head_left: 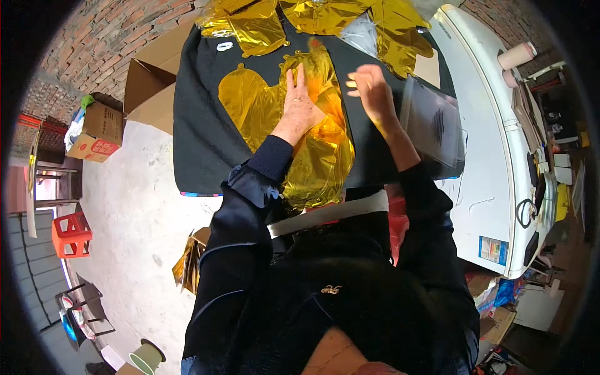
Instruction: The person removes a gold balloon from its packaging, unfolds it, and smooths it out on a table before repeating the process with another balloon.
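Observation:
A shiny gold foil sheet [319,165], shaped like a flat balloon, lies on the black-covered table [203,125]. My left hand [299,109] presses flat on its middle with the fingers spread. To the right, my right hand [373,94] is raised over the black cloth, apart from the foil, its fingers bent and partly blurred; whether it holds anything is not clear. More gold foil pieces [259,28] lie along the far edge of the table. Clear plastic bags [431,122] rest on the table at the right, near my right forearm.
A white freezer-like cabinet [478,150] stands right of the table. Open cardboard boxes [150,87] are at the left. A red stool [72,234], a black chair [81,312] and a pale green bin [147,357] stand on the floor. A brick wall rises behind.

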Tool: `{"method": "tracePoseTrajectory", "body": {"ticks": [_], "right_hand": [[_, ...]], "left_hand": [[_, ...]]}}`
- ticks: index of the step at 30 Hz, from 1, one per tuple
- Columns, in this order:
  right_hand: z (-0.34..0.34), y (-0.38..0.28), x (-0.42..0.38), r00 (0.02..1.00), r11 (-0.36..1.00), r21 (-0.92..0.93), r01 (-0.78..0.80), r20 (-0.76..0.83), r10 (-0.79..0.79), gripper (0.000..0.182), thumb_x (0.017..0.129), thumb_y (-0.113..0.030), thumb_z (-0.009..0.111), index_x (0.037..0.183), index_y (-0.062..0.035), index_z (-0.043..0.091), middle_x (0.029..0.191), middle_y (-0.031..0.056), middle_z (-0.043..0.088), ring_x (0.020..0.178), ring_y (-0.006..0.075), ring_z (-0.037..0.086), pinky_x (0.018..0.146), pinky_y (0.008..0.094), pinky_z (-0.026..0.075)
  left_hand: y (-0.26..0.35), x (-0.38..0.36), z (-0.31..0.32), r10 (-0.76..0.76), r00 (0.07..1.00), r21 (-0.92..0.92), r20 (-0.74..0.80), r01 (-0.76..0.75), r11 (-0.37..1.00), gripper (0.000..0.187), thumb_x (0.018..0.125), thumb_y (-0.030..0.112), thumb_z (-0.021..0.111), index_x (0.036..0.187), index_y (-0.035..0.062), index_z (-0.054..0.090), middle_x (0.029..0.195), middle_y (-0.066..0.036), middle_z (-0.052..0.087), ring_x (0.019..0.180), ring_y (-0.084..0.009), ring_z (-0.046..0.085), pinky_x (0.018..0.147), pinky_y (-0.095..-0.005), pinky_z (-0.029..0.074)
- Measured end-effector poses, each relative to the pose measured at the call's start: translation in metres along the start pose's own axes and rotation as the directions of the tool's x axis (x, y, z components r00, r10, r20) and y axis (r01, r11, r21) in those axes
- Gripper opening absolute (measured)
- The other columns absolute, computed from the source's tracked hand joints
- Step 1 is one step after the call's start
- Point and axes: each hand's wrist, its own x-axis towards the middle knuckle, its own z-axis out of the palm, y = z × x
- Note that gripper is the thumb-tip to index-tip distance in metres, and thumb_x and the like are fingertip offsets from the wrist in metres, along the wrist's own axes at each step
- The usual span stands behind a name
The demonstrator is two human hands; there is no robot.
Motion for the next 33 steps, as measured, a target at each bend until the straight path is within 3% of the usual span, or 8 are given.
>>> {"method": "tracePoseTrajectory", "body": {"ticks": [1, 4, 5, 10, 15, 26, 32, 33], "right_hand": [[-0.015, 0.033, -0.01, 0.907, 0.884, -0.202, 0.421, 0.102, -0.408, 0.026, 0.101, -0.014, 0.059, 0.122, 0.0, 0.054, 0.115, 0.0201, 0.07, 0.102, 0.0338, 0.073, 0.081, 0.0414, 0.06], [-0.024, 0.04, -0.047, 0.841, 0.618, -0.571, 0.541, 0.34, -0.421, 0.037, 0.097, -0.002, 0.058, 0.134, 0.0028, 0.052, 0.137, 0.0162, 0.061, 0.125, 0.0333, 0.062, 0.102, 0.0452, 0.052], [-0.022, 0.031, -0.061, 0.84, 0.582, -0.606, 0.542, 0.366, -0.401, 0.04, 0.097, -0.005, 0.059, 0.136, 0.0015, 0.052, 0.139, 0.0166, 0.06, 0.13, 0.0329, 0.057, 0.107, 0.0459, 0.046], [-0.002, 0.003, -0.09, 0.849, 0.512, -0.677, 0.529, 0.415, -0.328, 0.056, 0.097, -0.017, 0.064, 0.147, 0.0003, 0.047, 0.151, 0.0162, 0.051, 0.146, 0.0303, 0.041, 0.122, 0.0495, 0.025], [0.012, -0.003, -0.095, 0.868, 0.508, -0.704, 0.495, 0.427, -0.254, 0.066, 0.101, -0.033, 0.058, 0.153, 0.0016, 0.04, 0.159, 0.0166, 0.041, 0.152, 0.0303, 0.031, 0.126, 0.0506, 0.018], [0.019, -0.013, -0.097, 0.883, 0.512, -0.734, 0.447, 0.453, -0.122, 0.073, 0.103, -0.041, 0.049, 0.156, 0.0051, 0.031, 0.165, 0.0199, 0.029, 0.157, 0.0309, 0.019, 0.127, 0.0521, 0.008], [0.019, -0.011, -0.097, 0.88, 0.515, -0.732, 0.446, 0.463, -0.105, 0.074, 0.102, -0.044, 0.049, 0.155, 0.0057, 0.033, 0.165, 0.0203, 0.028, 0.157, 0.0304, 0.019, 0.127, 0.0534, 0.007], [0.019, -0.01, -0.097, 0.88, 0.516, -0.73, 0.449, 0.463, -0.111, 0.075, 0.102, -0.045, 0.05, 0.155, 0.0059, 0.034, 0.165, 0.0204, 0.028, 0.156, 0.0304, 0.02, 0.126, 0.0541, 0.007]], "left_hand": [[-0.002, 0.003, 0.01, 0.039, 0.996, -0.036, -0.08, -0.042, 0.998, 0.07, 0.098, 0.058, 0.045, 0.156, 0.0188, 0.043, 0.162, -0.015, 0.038, 0.152, -0.0419, 0.026, 0.122, -0.0659, 0.009], [-0.002, 0.008, 0.02, 0.046, 0.966, -0.03, -0.254, -0.055, 0.998, 0.07, 0.098, 0.058, 0.043, 0.156, 0.0194, 0.043, 0.16, -0.016, 0.041, 0.15, -0.0399, 0.03, 0.12, -0.0683, 0.011], [0.0, 0.009, 0.015, 0.052, 0.981, 0.09, -0.187, -0.035, 0.995, 0.071, 0.097, 0.058, 0.045, 0.157, 0.0192, 0.042, 0.161, -0.015, 0.041, 0.15, -0.0374, 0.032, 0.119, -0.0694, 0.014], [0.001, 0.004, -0.004, 0.077, 0.995, 0.109, -0.064, -0.07, 0.992, 0.068, 0.098, 0.053, 0.046, 0.157, 0.0208, 0.041, 0.164, -0.01, 0.036, 0.153, -0.0344, 0.027, 0.12, -0.0685, 0.009], [-0.003, 0.003, 0.003, 0.084, 0.993, 0.133, -0.086, -0.072, 0.988, 0.064, 0.1, 0.049, 0.044, 0.158, 0.0222, 0.04, 0.165, -0.009, 0.036, 0.155, -0.0332, 0.024, 0.121, -0.0668, 0.006], [-0.005, 0.008, 0.012, 0.06, 0.981, 0.025, -0.184, -0.056, 0.998, 0.065, 0.099, 0.044, 0.049, 0.158, 0.0183, 0.04, 0.163, -0.009, 0.039, 0.152, -0.0293, 0.03, 0.125, -0.056, 0.012], [-0.018, 0.017, 0.004, 0.009, 0.999, -0.113, -0.037, -0.013, 0.994, 0.068, 0.101, 0.04, 0.046, 0.162, 0.0134, 0.029, 0.164, -0.012, 0.035, 0.152, -0.0342, 0.03, 0.124, -0.0608, 0.01], [-0.019, 0.017, 0.002, -0.027, 0.995, -0.072, -0.1, 0.02, 0.997, 0.06, 0.1, 0.035, 0.05, 0.156, 0.0141, 0.042, 0.162, -0.012, 0.039, 0.15, -0.0353, 0.032, 0.122, -0.0603, 0.019]]}}
